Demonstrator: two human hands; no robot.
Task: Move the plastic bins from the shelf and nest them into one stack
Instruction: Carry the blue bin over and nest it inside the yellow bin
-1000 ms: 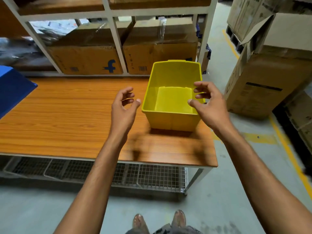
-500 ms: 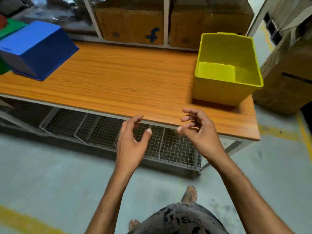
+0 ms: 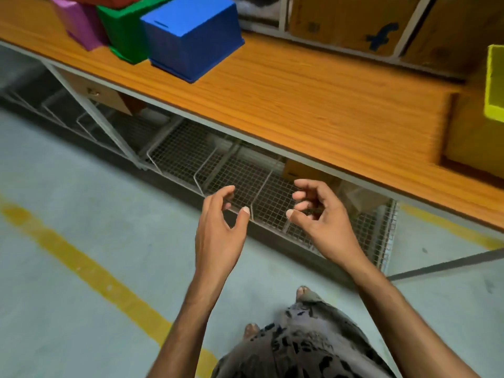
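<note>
Both empty: left hand (image 3: 218,230) and right hand (image 3: 321,216) half-curled, fingers apart, below shelf (image 3: 300,105) edge; blue bin (image 3: 191,36) upside down.

A dark blue "f" logo marks the cardboard box (image 3: 351,23)

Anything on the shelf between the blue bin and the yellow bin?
Nothing: head view shows bare wooden shelf top between the upside-down blue plastic bin and yellow plastic bin.
</note>
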